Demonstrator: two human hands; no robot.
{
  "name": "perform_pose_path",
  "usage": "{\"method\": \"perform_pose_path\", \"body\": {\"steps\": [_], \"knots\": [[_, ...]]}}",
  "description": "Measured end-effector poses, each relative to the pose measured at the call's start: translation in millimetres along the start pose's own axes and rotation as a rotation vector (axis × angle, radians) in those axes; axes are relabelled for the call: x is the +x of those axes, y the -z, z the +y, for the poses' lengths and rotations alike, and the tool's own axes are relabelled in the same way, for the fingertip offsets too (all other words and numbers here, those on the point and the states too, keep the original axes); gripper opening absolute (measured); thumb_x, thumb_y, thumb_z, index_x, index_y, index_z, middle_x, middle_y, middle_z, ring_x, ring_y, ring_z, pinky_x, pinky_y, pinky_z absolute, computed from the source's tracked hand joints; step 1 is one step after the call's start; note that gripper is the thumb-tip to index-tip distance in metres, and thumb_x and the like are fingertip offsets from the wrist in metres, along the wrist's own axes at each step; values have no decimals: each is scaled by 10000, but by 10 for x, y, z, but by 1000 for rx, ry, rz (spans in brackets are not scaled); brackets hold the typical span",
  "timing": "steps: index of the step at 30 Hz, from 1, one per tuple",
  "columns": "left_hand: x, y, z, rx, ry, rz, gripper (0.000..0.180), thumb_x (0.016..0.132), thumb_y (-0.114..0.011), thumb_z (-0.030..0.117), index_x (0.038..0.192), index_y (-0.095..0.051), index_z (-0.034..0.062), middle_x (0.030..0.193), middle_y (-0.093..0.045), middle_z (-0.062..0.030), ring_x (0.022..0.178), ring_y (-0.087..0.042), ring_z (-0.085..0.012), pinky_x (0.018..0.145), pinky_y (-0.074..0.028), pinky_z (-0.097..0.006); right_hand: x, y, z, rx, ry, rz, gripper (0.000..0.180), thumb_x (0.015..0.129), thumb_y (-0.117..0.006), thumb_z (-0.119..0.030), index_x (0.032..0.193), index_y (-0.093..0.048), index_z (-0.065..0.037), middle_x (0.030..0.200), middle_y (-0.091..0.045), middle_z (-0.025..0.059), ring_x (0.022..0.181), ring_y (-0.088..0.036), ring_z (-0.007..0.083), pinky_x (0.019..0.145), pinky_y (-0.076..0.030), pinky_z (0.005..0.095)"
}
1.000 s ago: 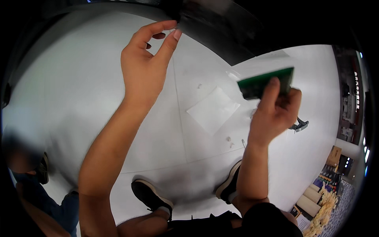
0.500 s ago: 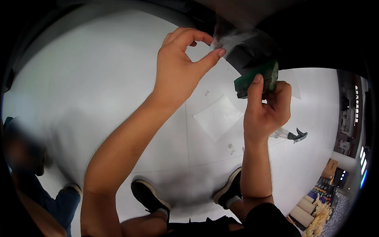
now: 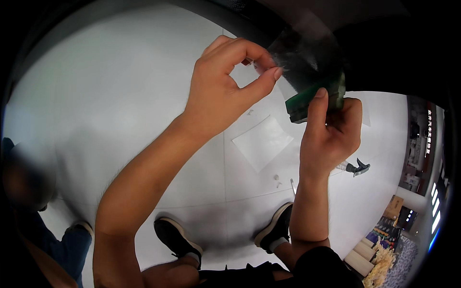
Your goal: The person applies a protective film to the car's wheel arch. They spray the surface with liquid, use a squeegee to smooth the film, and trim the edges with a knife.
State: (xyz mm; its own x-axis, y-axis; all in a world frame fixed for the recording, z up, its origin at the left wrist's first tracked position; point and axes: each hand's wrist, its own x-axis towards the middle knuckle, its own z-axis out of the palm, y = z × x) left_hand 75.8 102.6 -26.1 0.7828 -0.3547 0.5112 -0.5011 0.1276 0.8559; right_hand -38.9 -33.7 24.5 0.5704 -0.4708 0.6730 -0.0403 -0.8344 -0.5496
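Fingers pinch seemingly clear film off green block.

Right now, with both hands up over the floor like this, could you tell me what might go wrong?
The right hand holds the green board only by fingers at its edge, high above the white floor; a slip would probably drop it. The left hand pinches a thin clear film by one corner, which could tear or slide free. Small bits lie near the shoes, easy to step on.
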Motion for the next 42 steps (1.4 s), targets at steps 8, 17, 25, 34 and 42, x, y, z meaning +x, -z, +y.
{"method": "perform_pose_path", "body": {"steps": [8,17,25,34,42], "knots": [[49,-51,-8,-82,24,45,130,867,-818,100,937,-713,67,891,-722,13,896,-566,-120,836,-444,-290,63,-50,-67,-52,42,-23,305,893,-791,-60,758,-519,-36,610,-512,-14,508,-430,50,473,-336,213],[119,-90,46,-179,116,120,166,856,-836,121,961,-734,43,916,-736,1,884,-569,-111,828,-449,-278,142,-91,-284,-197,-4,-42,305,878,-806,-84,758,-532,-24,601,-479,-4,526,-414,64,487,-321,234],[227,-11,146,-55,177,153,202,857,-842,170,991,-758,44,904,-739,-7,880,-572,-118,835,-462,-272,282,-73,-504,-357,-11,-130,294,864,-795,-86,748,-531,-26,612,-479,19,532,-409,94,489,-333,271],[322,-97,257,-160,220,111,239,855,-841,206,1008,-762,41,933,-755,-6,910,-619,-118,803,-488,-275,444,19,-664,-549,-17,-348,315,861,-779,-100,729,-507,-11,625,-533,103,498,-472,220,498,-407,359],[327,-22,288,-1,204,158,329,846,-847,222,1079,-712,33,945,-758,-8,941,-622,-116,803,-485,-286,271,609,-696,-437,-28,-637,213,857,-805,-101,950,-654,17,798,-643,155,617,-614,321,595,-493,385]]}}
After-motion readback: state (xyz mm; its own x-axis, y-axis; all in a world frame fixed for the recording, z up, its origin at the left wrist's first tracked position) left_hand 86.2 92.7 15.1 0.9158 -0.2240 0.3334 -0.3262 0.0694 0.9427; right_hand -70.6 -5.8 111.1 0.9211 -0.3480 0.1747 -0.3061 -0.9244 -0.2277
